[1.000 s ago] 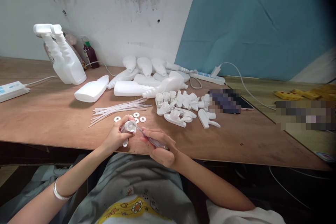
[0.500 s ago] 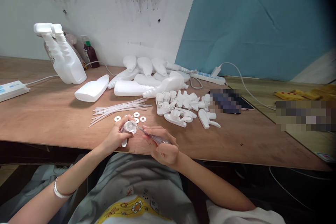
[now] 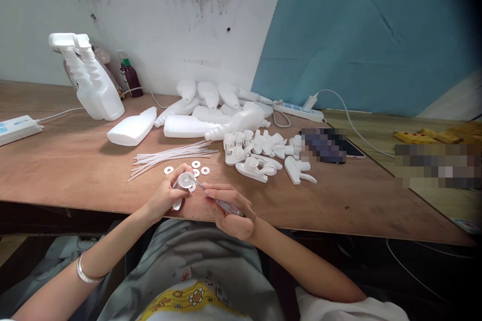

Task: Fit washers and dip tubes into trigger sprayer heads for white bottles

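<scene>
The right hand point(image 3: 229, 210) has drawn slightly nearer, gripping a slim tool point(image 3: 220, 203) whose tip meets the sprayer cap point(image 3: 184, 182); the left hand point(image 3: 167, 195) clasps it above the bench point(image 3: 75, 170) edge, opening upward for access.

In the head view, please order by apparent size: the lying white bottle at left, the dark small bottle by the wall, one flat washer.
1. Lying white bottle
2. Dark small bottle, farther away, so its true size is unsure
3. Flat washer

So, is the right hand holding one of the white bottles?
No, the right hand grips a thin pen-like tool; the white bottles lie on the table, untouched.
</scene>
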Tool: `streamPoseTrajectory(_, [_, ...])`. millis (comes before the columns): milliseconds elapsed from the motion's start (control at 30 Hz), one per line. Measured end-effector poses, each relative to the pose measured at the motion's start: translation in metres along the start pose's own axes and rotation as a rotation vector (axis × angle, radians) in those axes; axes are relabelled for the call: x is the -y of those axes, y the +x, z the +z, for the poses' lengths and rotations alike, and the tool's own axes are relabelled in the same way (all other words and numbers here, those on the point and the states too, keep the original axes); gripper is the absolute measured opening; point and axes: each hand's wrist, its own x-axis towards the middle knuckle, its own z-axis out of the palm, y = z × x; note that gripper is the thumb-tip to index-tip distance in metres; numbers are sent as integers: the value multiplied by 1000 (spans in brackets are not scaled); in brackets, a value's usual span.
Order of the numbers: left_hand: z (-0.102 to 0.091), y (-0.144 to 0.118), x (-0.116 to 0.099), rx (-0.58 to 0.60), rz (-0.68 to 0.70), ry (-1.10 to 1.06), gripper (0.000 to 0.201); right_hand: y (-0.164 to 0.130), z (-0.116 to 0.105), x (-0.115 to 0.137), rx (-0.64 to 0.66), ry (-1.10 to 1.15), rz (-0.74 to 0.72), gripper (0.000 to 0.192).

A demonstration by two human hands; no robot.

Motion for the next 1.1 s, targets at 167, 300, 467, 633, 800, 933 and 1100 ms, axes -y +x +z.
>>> streamPoseTrajectory(167, [-1, 0, 1, 24, -17, -45, 25, 5, -4, 3, -19, 136, 31, 40])
streamPoseTrajectory(300, [0, 0, 0, 22, -41, -67, 26, 1, -2, -1, -7, 123, 56, 39])
streamPoseTrajectory(467, [0, 0, -1, 10, -72, -75, 27, -3, -1, -2, -26, 131, 83, 38])
streamPoseTrajectory(633, [-1, 0, -1, 32, -73, -96, 29, 4, -4, 3, -7, 160, 60, 40])
streamPoseTrajectory(800, [-4, 1, -1, 116, -129, -184, 30, 16, -6, 6, -56, 168, -229, 34])
streamPoseTrajectory(933, [-5, 2, 2, 115, -121, -190, 30, 15, -3, 3, -41, 185, -166, 26])
streamPoseTrajectory(1100, [-4, 1, 4, 106, -92, -102, 31, 16, 4, 4, -244, 293, -5, 30])
